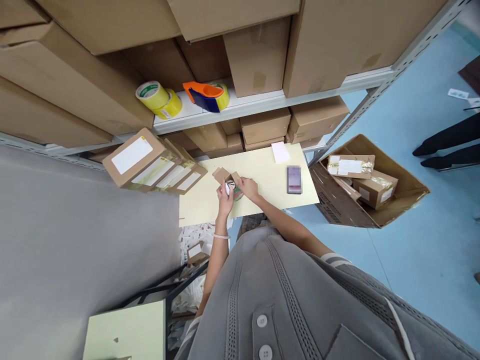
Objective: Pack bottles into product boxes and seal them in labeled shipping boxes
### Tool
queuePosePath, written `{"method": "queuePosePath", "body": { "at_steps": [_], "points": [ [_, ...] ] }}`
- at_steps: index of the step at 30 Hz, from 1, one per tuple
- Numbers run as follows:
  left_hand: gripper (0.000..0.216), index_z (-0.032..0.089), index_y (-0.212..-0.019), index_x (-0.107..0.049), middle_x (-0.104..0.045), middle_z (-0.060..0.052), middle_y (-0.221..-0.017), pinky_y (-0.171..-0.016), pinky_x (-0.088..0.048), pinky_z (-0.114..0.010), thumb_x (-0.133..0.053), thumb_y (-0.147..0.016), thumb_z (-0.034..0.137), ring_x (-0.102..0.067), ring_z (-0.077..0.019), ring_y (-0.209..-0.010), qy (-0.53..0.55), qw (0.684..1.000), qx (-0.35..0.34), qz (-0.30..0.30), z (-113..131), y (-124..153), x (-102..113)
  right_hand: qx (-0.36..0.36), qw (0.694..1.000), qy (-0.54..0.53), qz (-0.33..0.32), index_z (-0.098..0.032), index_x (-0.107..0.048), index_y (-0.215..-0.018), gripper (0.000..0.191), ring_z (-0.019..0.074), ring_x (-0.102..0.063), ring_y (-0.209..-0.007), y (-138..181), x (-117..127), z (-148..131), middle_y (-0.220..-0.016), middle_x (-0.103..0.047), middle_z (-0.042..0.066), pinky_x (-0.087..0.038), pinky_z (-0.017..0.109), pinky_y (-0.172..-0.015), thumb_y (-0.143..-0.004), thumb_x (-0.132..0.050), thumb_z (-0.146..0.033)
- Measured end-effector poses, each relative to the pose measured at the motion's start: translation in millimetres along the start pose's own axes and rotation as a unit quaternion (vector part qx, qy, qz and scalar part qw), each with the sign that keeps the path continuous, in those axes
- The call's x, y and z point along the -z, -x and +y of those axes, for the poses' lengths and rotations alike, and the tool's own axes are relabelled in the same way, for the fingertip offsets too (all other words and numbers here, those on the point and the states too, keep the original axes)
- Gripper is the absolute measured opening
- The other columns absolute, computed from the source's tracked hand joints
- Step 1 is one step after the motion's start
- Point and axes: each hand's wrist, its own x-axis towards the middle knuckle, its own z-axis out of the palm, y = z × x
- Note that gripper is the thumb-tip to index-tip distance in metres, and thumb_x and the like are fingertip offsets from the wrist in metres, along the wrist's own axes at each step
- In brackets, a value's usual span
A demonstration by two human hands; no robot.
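A small cardboard box (pixel 221 174) with its flaps raised is between my hands above the pale yellow tabletop (pixel 202 207). Something shiny and silver (pixel 231 183) shows in its opening. My left hand (pixel 224 201) is closed round the near side of the box, a white band on its wrist. With bent fingers my right hand (pixel 249 189) grips the brown flap (pixel 236 178) on the right side. Just below the hands, partly hidden, lies a round object (pixel 238 194) with a greenish edge; I cannot make out what it is.
Stacked, labelled cartons (pixel 137 157) stand left on the table. A phone (pixel 294 180) and white paper (pixel 280 152) lie right. Tape rolls (pixel 152 95) and an orange-blue tape dispenser (pixel 204 95) sit on the shelf. A large carton (pixel 330 200) holds packed boxes. Someone's dark-clothed legs (pixel 450 140) appear right.
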Motion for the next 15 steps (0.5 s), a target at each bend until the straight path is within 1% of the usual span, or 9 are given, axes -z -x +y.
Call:
{"method": "queuePosePath", "body": {
  "at_steps": [2, 4, 6, 9, 11, 13, 15],
  "points": [
    [0.066, 0.024, -0.154, -0.021, -0.040, -0.015, -0.137, -0.116, -0.028, -0.040, -0.041, -0.096, 0.046, -0.039, -0.0240, -0.136, 0.006, 1.000, 0.001, 0.001, -1.5, 2.3, 2.0, 0.009, 0.995, -0.091, -0.035, -0.023, -0.071, -0.105, 0.035, 0.0176, -0.072, -0.087, -5.2, -2.9, 9.8, -0.103, -0.075, 0.004, -0.052, 0.027, -0.079, -0.098, -0.039, -0.034],
    [0.066, 0.026, -0.154, -0.020, -0.039, -0.015, -0.138, -0.115, -0.029, -0.040, -0.042, -0.096, 0.047, -0.039, -0.0236, -0.137, 0.009, 1.000, 0.003, -0.003, -2.1, 4.3, 3.6, 0.012, 0.985, -0.164, -0.059, -0.023, -0.071, -0.106, 0.031, 0.0153, -0.072, -0.082, -8.5, -5.9, 16.3, -0.105, -0.075, 0.001, -0.054, 0.026, -0.077, -0.093, -0.044, -0.031],
    [0.066, 0.027, -0.154, -0.020, -0.038, -0.015, -0.141, -0.114, -0.031, -0.040, -0.044, -0.095, 0.045, -0.037, -0.0236, -0.138, 0.010, 1.000, -0.003, -0.013, -1.2, 5.8, 4.2, 0.002, 0.980, -0.192, -0.053, -0.022, -0.071, -0.103, 0.030, 0.0148, -0.071, -0.081, -10.6, -7.1, 17.0, -0.105, -0.074, 0.001, -0.054, 0.026, -0.078, -0.092, -0.044, -0.032],
    [0.067, 0.027, -0.153, -0.023, -0.038, -0.014, -0.145, -0.112, -0.035, -0.041, -0.050, -0.093, 0.042, -0.038, -0.0250, -0.138, 0.007, 1.000, -0.011, -0.021, 3.2, 6.4, 3.3, -0.025, 0.984, -0.175, -0.008, -0.023, -0.068, -0.099, 0.039, 0.0144, -0.070, -0.084, -12.6, -3.9, 7.3, -0.103, -0.074, 0.002, -0.052, 0.027, -0.082, -0.098, -0.034, -0.040],
    [0.067, 0.027, -0.150, -0.027, -0.039, -0.014, -0.145, -0.110, -0.036, -0.042, -0.053, -0.090, 0.039, -0.040, -0.0258, -0.136, 0.009, 1.000, -0.011, -0.014, 7.7, 5.8, 2.4, -0.030, 0.989, -0.141, 0.009, -0.024, -0.065, -0.100, 0.042, 0.0158, -0.069, -0.091, -11.8, -0.3, -2.8, -0.106, -0.073, 0.001, -0.050, 0.029, -0.086, -0.099, -0.029, -0.046],
    [0.064, 0.025, -0.147, -0.033, -0.043, -0.013, -0.143, -0.109, -0.038, -0.042, -0.056, -0.089, 0.035, -0.041, -0.0261, -0.135, 0.015, 1.000, -0.008, -0.001, 13.0, 5.1, 2.1, -0.012, 0.995, -0.099, 0.003, -0.025, -0.061, -0.108, 0.039, 0.0184, -0.066, -0.100, -8.1, 1.8, -12.0, -0.112, -0.070, 0.002, -0.049, 0.031, -0.088, -0.096, -0.036, -0.052],
    [0.058, 0.025, -0.144, -0.037, -0.047, -0.013, -0.140, -0.107, -0.040, -0.041, -0.055, -0.089, 0.032, -0.043, -0.0261, -0.133, 0.023, 1.000, 0.000, 0.011, 18.4, 5.5, 2.4, 0.018, 0.999, -0.048, -0.012, -0.025, -0.054, -0.120, 0.042, 0.0216, -0.063, -0.108, -1.5, 1.1, -18.3, -0.121, -0.066, 0.005, -0.048, 0.034, -0.089, -0.091, -0.047, -0.054]
  ]
}}
